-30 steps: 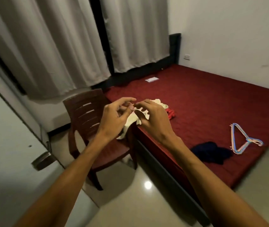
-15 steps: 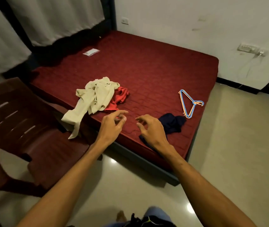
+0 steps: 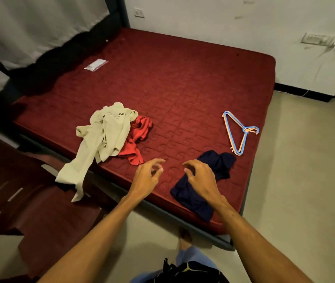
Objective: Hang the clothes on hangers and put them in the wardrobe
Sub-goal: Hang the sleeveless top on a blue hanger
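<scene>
On the red mattress [image 3: 183, 82] lie a crumpled cream garment [image 3: 103, 135] that hangs over the near edge, a red garment [image 3: 137, 137] beside it, and a dark navy garment [image 3: 195, 197] near the front edge. A small stack of blue and peach hangers [image 3: 238, 132] rests to the right. My left hand [image 3: 146, 176] hovers over the mattress with curled, parted fingers and holds nothing. My right hand [image 3: 202, 180] hovers just above the navy garment, fingers apart, empty.
A dark brown plastic chair [image 3: 30, 201] stands at the left, close to the bed. A small clear packet [image 3: 96, 64] lies at the back of the mattress. Curtains hang behind the bed. Tiled floor lies to the right. My foot [image 3: 184, 237] is by the bed edge.
The view has swung right and down from the chair and curtains to the bed. Both hands have dropped from in front of me to just above the mattress, the right one over the navy garment.
</scene>
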